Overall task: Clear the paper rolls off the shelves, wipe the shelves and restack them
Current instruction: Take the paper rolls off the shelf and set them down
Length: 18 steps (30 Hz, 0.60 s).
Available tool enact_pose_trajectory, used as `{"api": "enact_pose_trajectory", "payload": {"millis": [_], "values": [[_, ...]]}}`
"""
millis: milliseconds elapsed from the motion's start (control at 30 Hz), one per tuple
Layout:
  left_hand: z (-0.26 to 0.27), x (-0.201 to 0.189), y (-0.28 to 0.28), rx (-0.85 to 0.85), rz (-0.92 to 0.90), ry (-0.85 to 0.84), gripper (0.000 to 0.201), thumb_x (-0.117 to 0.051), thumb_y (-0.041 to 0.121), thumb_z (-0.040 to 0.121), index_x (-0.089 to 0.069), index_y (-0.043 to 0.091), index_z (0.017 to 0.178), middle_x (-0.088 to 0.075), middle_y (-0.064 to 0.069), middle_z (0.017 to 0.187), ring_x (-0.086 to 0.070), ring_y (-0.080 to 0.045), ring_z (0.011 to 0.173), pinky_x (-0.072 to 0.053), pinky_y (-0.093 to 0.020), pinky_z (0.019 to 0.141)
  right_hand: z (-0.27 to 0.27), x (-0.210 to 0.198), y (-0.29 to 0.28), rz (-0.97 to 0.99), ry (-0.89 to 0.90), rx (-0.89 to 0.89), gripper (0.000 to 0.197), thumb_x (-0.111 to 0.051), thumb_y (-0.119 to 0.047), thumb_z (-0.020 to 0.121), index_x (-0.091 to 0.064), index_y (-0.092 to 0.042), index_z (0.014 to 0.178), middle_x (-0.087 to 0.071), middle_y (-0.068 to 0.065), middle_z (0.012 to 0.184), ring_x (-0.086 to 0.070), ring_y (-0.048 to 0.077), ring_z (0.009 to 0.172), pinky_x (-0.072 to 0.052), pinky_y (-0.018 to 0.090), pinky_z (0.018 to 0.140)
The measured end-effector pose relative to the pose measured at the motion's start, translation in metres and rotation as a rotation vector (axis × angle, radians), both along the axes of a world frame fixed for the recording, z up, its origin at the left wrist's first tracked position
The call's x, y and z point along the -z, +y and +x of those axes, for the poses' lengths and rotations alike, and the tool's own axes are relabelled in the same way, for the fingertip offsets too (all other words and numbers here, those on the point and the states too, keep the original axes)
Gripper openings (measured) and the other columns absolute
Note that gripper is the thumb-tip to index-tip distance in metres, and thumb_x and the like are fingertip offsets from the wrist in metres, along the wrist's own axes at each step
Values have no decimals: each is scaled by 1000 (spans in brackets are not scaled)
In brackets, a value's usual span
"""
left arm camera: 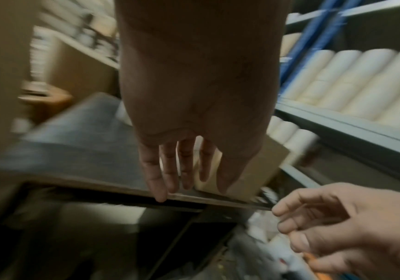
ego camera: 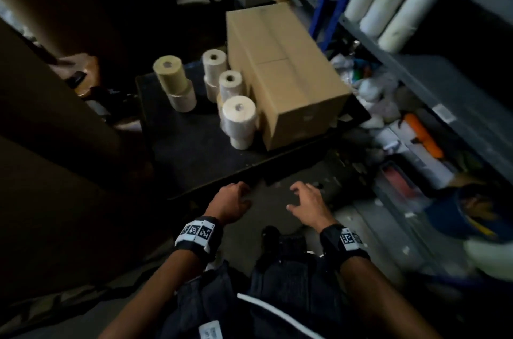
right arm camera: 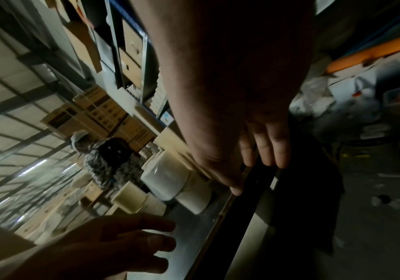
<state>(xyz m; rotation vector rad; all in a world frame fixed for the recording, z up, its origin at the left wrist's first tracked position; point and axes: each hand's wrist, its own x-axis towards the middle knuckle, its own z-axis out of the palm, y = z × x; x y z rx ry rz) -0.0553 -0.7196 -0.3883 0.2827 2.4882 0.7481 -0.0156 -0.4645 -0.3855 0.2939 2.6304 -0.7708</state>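
Several cream paper rolls [ego camera: 238, 119] stand in small stacks on a low black platform [ego camera: 194, 150], beside a closed cardboard box [ego camera: 280, 72]. More white rolls [ego camera: 385, 2] lie side by side on the grey shelf [ego camera: 433, 80] at the upper right. My left hand [ego camera: 231, 201] and right hand [ego camera: 306, 204] hover empty near the platform's front edge, fingers relaxed and spread. In the left wrist view my left hand [left arm camera: 182, 170] points its fingers at that edge, with shelf rolls [left arm camera: 361, 85] to the right. The right wrist view shows my right hand [right arm camera: 261, 151] above the edge, near a wrapped roll [right arm camera: 168, 178].
Loose packaging, an orange item [ego camera: 424, 138] and a blue object [ego camera: 469, 216] crowd the floor under the shelf. A large brown drum [ego camera: 55, 19] stands at the left. Another person [right arm camera: 108, 157] stands farther down the aisle. My dark-trousered legs [ego camera: 277, 283] fill the foreground.
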Motion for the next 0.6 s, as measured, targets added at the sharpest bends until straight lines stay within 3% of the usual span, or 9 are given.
{"api": "enact_pose_trajectory", "payload": {"millis": [100,200,367,500,600], "values": [[-11,-14,41,81,10,43,49,-65,47,85,-65,21,127,-68,-9,123,-65,-32,113,-54,-42,95,12,-6,40,6,28,82,50,-83,-24,84,-57,-23,126,-57,10,134,-53,29,129,-46,40,106],[-18,-18,82,137,15,68,39,-69,42,90,-66,24,124,-69,-6,119,-66,-30,110,-53,-38,93,20,-11,79,14,49,128,50,-84,-23,84,-57,-20,126,-57,8,128,-54,29,124,-47,41,105],[-25,-5,157,212,-13,55,41,-67,46,92,-64,24,126,-67,-2,120,-65,-26,110,-47,-29,86,21,-18,155,19,35,164,47,-80,-20,88,-56,-16,129,-54,8,132,-50,27,130,-43,35,107],[-45,-5,230,251,-26,49,40,-70,42,96,-63,22,130,-66,-1,123,-65,-23,112,-49,-29,90,-6,-30,237,82,39,141,46,-76,-21,91,-54,-19,131,-49,5,132,-51,26,127,-47,37,99],[-78,-13,290,276,-12,88,38,-69,41,97,-63,23,129,-65,0,121,-66,-21,107,-52,-32,88,-49,-36,302,142,83,118,50,-74,-22,93,-50,-22,136,-44,4,138,-48,27,130,-48,41,100]]}}
